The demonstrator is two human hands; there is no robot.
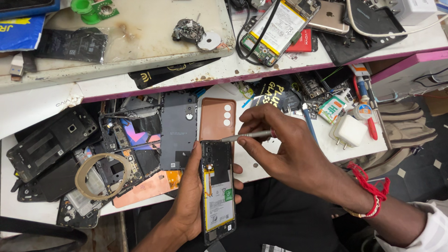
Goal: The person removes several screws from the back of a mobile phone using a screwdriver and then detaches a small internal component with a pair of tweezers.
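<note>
Opened phone (217, 189) is gripped in the left hand (189, 200) at the near bench edge. Screwdriver (247, 136) is pinched in the right hand (284, 149), tip at the phone's top. Slippage risk: exposed board could be gouged.

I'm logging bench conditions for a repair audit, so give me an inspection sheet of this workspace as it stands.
Surface: white bench, stained, with a raised shelf behind.
Job's things: opened phone, back off, battery showing; metal screwdriver, tip at the phone's top end.
Clutter: phone frames, grey back plate, brown back cover, tape roll, white charger.
Grippers: left hand holds the phone; right hand holds the screwdriver in its fingers.
Cables: black cable and white cable on the shelf.
Surroundings: drawer at right.
</note>
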